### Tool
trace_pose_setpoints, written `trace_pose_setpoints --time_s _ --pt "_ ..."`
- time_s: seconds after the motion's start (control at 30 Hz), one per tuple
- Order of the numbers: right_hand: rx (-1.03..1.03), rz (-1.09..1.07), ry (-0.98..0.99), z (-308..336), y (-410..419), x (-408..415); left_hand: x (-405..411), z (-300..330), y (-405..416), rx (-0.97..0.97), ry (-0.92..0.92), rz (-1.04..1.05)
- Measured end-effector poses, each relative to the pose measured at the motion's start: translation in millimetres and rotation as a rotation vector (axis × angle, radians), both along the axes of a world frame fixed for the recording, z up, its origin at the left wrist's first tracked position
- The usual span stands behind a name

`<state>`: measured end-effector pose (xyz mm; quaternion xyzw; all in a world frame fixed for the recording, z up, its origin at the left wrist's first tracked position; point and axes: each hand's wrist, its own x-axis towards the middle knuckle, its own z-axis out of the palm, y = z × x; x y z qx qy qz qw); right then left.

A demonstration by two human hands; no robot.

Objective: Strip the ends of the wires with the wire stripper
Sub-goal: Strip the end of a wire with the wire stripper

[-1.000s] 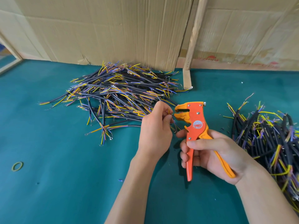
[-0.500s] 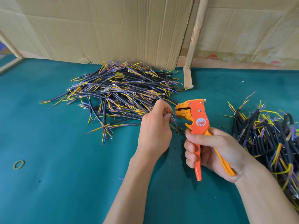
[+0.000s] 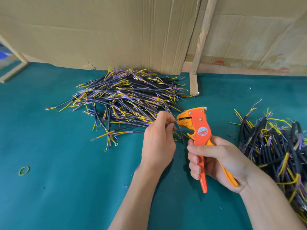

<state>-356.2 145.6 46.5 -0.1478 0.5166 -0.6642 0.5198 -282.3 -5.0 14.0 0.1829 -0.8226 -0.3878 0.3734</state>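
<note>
An orange wire stripper [image 3: 200,130] stands upright in my right hand [image 3: 216,161], whose fingers wrap its two handles. Its jaws point left and are parted. My left hand [image 3: 157,140] pinches a thin wire [image 3: 180,130] and holds its end at the jaws. The rest of that wire droops down between my hands. A big pile of black cables with yellow and purple cores [image 3: 126,103] lies behind my left hand. A second pile of the same cables [image 3: 279,146] lies to the right of my right hand.
The table has a teal cloth top [image 3: 66,188]. Cardboard sheets [image 3: 116,30] stand along the back, with a wooden strip [image 3: 199,45] leaning between them. A yellow-green rubber band [image 3: 24,170] lies at the left. Small insulation scraps dot the cloth near my hands.
The wire stripper has shifted slightly left and up toward my left hand. My right hand's grip has slid along the handles, and the wire end now sits at the jaws.
</note>
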Motion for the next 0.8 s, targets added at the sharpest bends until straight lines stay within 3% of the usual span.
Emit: trace_pose_setpoints --time_s 0.43,0.6,0.8 --pt "0.033 -0.111 0.098 -2.4 -5.9 7.8 -4.2 0.1 4.8 0.038 0.059 -0.016" --pt "-0.104 -0.203 -0.090 -0.7 -0.7 1.5 -3.1 -1.9 6.8 0.093 0.089 0.023" --pt "-0.072 -0.091 -0.037 -0.4 9.9 -1.5 -5.2 -1.7 5.5 0.115 0.082 0.069"
